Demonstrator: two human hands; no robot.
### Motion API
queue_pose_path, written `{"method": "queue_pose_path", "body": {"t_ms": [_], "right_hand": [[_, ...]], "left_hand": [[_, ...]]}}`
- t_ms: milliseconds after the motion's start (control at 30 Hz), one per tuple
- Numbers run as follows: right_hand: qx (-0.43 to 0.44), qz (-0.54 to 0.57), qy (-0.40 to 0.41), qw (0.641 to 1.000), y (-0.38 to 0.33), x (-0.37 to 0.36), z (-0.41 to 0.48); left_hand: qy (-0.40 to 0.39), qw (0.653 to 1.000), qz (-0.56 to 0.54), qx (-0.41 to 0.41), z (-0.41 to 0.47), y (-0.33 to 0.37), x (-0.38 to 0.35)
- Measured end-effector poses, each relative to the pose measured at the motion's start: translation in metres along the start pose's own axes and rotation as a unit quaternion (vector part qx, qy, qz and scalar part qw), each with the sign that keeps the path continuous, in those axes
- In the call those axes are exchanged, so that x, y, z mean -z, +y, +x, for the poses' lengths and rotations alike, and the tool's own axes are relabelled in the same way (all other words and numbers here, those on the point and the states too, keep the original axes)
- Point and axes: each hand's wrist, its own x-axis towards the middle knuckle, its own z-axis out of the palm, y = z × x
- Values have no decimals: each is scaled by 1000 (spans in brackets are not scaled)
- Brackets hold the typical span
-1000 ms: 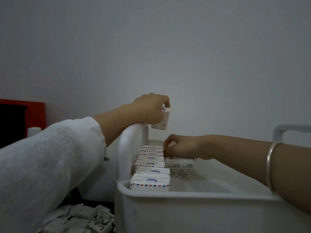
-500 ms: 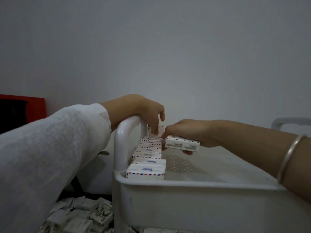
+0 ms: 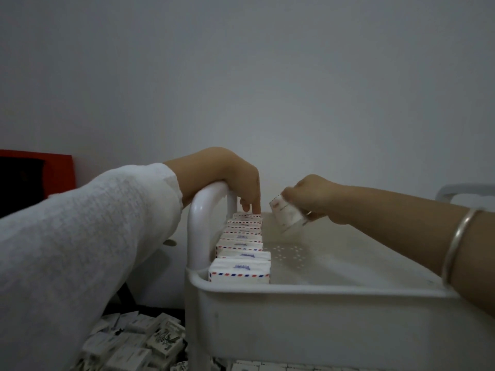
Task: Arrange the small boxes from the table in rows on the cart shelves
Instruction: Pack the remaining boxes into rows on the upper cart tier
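the box my left hand (image 3: pixel 235 180) held a second ago now stands at the far end of the row (image 3: pixel 241 253), and my straight fingertips press on it. my right hand (image 3: pixel 313 199) has lifted and tilted its box (image 3: pixel 286 215), pinched just right of that end; likely a second row starts there. the cart's top shelf (image 3: pixel 321 290) is white, perforated plastic. a pile of loose boxes (image 3: pixel 134 341) lies near left, and a grey wall (image 3: pixel 294 89) stands behind.
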Motion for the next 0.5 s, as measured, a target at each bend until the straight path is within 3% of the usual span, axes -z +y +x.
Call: {"method": "queue_pose_path", "body": {"t_ms": [100,233,367,433,500], "right_hand": [[31,-29,-39,998,-1,-12,4],[31,15,-117,992,-3,-23,2],[24,47,-173,983,-2,-24,1],[31,50,-193,979,-3,-24,0],[32,62,-204,976,-3,-23,1]], "left_hand": [[11,1000,0,10,0,-1,-1],[53,998,7,23,2,-5,-2],[125,989,-77,25,3,-9,-3],[187,969,-164,18,2,-13,-3],[282,909,-306,20,-2,-19,-5]]}}
